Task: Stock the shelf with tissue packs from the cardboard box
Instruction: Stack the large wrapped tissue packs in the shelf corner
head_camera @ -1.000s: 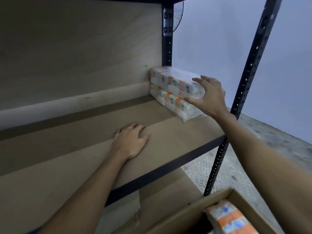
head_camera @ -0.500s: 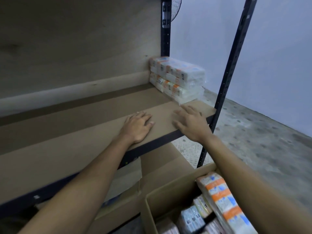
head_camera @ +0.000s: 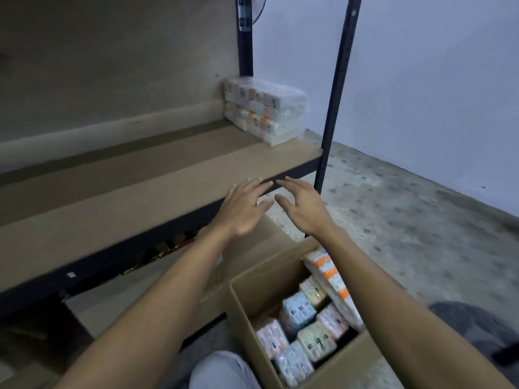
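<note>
Two white and orange tissue packs (head_camera: pixel 265 112) lie stacked in the far right corner of the wooden shelf (head_camera: pixel 118 197). My left hand (head_camera: pixel 243 207) and my right hand (head_camera: pixel 302 204) hover side by side in front of the shelf's front edge, fingers spread, holding nothing. Below them stands an open cardboard box (head_camera: pixel 248 290) on the floor. It holds several small pastel tissue packs (head_camera: pixel 297 313) and a long white and orange pack (head_camera: pixel 331 279) leaning on its right wall.
Black metal posts (head_camera: pixel 335 91) frame the shelf's right end. A lower shelf board (head_camera: pixel 146 282) lies under the main one. Grey concrete floor (head_camera: pixel 407 214) stretches right to a pale wall. My knee (head_camera: pixel 222 372) shows at the bottom.
My right hand left the stacked packs and both hands drew back off the shelf toward me. The view tilted down, showing more of the box.
</note>
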`<control>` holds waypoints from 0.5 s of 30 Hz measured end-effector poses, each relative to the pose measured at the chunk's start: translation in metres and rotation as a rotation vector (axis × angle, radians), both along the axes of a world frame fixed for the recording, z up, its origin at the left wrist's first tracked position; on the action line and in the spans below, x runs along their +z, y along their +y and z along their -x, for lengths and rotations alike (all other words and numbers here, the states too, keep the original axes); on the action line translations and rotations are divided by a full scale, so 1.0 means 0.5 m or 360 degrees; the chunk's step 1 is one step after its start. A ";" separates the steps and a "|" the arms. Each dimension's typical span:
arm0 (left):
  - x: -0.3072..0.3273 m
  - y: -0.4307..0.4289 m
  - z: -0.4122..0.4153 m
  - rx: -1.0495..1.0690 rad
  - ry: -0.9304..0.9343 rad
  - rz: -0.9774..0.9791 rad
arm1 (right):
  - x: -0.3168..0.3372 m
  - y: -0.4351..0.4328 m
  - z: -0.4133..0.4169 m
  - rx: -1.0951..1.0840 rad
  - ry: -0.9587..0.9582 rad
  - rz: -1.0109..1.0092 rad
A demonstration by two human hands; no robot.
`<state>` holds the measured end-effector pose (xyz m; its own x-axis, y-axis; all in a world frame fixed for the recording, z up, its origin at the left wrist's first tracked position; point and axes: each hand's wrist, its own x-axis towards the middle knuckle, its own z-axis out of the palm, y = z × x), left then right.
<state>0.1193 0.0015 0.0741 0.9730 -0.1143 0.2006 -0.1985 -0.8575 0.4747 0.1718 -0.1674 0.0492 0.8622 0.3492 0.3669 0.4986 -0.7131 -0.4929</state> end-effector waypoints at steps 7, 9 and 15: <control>-0.099 -0.108 0.043 -0.0110 0.0208 0.0262 | -0.103 -0.113 0.079 -0.0191 0.0227 -0.0057; -0.134 -0.131 0.050 -0.0139 0.0303 0.0265 | -0.137 -0.145 0.097 -0.0249 0.0327 -0.0051; -0.253 -0.200 0.061 -0.0150 0.0530 0.0340 | -0.245 -0.243 0.143 -0.0468 0.0556 -0.0011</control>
<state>0.0887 -0.0986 -0.0524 0.9760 -0.1958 -0.0948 -0.0769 -0.7181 0.6917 0.1004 -0.2889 -0.0734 0.9969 0.0695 0.0381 0.0785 -0.7954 -0.6010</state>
